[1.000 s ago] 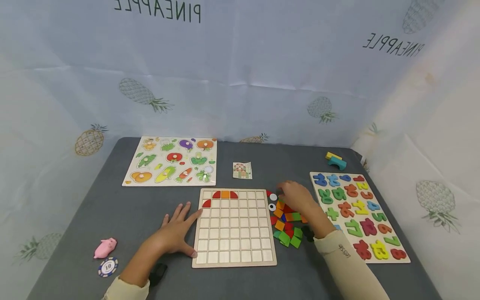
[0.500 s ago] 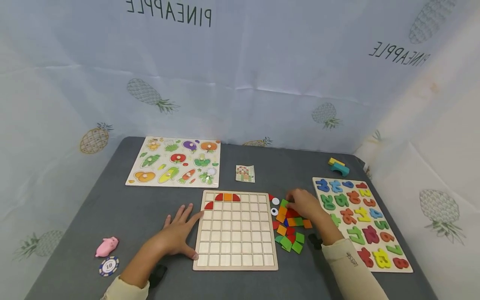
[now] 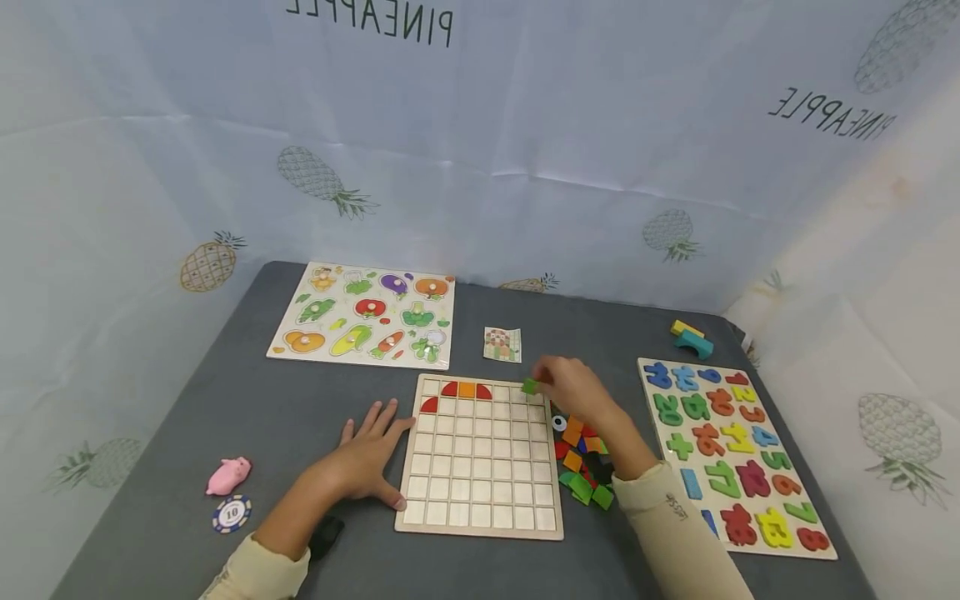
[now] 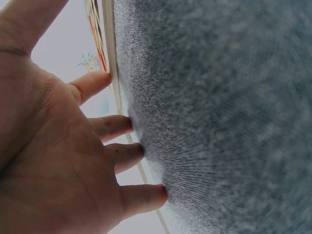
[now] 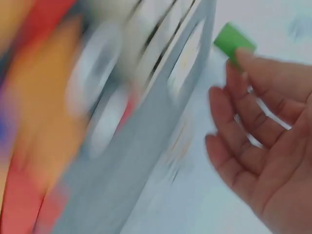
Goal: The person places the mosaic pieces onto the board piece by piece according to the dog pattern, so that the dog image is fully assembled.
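Observation:
My right hand pinches a green square tile between thumb and forefinger, above the top right corner of the wooden grid board. In the right wrist view the other fingers curl loosely below the tile. My left hand lies spread at the board's left side, thumb and forefinger touching its edge; in the left wrist view its fingertips meet the dark table. An orange square sits between two red quarter-round tiles in the board's top row. A third red quarter-round tile lies in the second row.
Loose coloured tiles are piled right of the board, partly behind my right arm. A small picture card lies behind it. Around stand a vegetable puzzle, a number puzzle, yellow and teal blocks, a pink pig and a poker chip.
My right hand has lifted a green tile from the pile and moved left with it over the board's top right corner. My left hand stays at the board's left edge.

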`<state>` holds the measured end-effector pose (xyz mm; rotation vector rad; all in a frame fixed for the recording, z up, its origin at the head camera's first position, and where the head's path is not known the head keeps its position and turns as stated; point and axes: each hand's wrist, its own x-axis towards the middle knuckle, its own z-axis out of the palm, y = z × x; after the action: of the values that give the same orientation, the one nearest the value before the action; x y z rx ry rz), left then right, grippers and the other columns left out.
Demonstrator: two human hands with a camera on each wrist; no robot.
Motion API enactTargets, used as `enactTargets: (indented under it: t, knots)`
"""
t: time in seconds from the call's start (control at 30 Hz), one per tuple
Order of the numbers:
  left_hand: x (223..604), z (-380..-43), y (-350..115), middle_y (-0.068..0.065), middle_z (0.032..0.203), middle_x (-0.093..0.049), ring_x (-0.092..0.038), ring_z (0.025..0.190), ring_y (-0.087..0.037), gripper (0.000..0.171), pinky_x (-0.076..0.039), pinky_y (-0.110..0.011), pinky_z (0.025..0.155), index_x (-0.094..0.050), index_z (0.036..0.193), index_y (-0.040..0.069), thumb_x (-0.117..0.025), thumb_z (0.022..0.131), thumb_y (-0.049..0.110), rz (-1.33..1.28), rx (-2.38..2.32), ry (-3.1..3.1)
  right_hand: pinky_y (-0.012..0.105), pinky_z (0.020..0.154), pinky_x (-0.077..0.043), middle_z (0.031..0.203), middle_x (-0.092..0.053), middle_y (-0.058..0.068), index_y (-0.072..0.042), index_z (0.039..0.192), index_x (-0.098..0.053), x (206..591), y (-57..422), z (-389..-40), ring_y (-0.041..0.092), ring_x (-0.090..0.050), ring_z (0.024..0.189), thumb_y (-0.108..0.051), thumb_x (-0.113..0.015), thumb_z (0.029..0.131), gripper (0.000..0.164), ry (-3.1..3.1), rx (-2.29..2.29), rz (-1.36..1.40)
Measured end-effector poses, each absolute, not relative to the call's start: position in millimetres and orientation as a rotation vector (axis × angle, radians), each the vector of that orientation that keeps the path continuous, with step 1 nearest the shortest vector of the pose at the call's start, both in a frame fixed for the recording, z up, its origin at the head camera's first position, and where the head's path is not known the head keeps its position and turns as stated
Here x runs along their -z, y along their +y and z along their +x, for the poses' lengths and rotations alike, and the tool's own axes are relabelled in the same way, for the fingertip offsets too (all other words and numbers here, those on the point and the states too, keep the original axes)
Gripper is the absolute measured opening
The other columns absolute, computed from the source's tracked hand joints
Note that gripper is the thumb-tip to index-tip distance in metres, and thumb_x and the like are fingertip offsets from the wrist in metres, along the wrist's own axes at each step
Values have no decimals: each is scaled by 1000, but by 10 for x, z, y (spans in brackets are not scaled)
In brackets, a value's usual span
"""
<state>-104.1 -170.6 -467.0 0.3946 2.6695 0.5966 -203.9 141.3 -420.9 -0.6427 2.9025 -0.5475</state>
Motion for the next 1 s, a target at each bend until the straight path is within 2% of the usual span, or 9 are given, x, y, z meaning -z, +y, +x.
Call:
enactTargets:
  t: [0.13, 0.33, 0.5, 0.8, 1.0]
  knots:
    - [4666, -1054, -1691, -16, 151, -8, 0, 138, -36, 114, -7, -66, 99, -29, 140, 19, -85, 46, 50, 377, -576, 2673, 25, 66, -48, 82, -63, -8, -16, 90, -64, 4226, 830, -1932, 6, -59, 75, -20, -65, 84, 7, 2775, 608, -883]
    - [4669, -1066, -1663, -17, 150, -10, -2, 137, -37, 111, -9, -67, 98, -32, 139, 18, -85, 46, 49, 398, -605, 2687, 20, 57, -44, 79, -63, -8, -17, 93, -65, 4385, 292, -1866, 3, -55, 65, -19, -65, 84, 9, 2770, 435, -1052]
    - [4685, -1076, -1636, -17, 150, -10, -2, 137, -37, 111, -10, -67, 98, -33, 138, 18, -85, 45, 49, 395, -613, 2690, 20, 58, -45, 81, -65, -10, -20, 89, -68, 4494, 155, -1866, 3, -57, 66, -19, -64, 83, 7, 2816, 333, -1066]
    - [4686, -1052, -1658, -16, 150, -9, -1, 137, -37, 113, -9, -67, 99, -33, 139, 18, -85, 43, 50, 374, -610, 2675, 23, 63, -47, 77, -65, -13, -26, 82, -71, 4606, 36, -1777, 6, -59, 71, -23, -68, 80, 5, 2963, 48, -1253]
    - [4690, -1051, -1686, -16, 150, -9, -1, 137, -37, 113, -9, -66, 99, -34, 138, 18, -85, 43, 49, 366, -593, 2679, 22, 66, -45, 83, -67, -13, -26, 81, -73, 4579, 24, -1668, 7, -58, 77, -25, -68, 80, 5, 2909, 43, -1368]
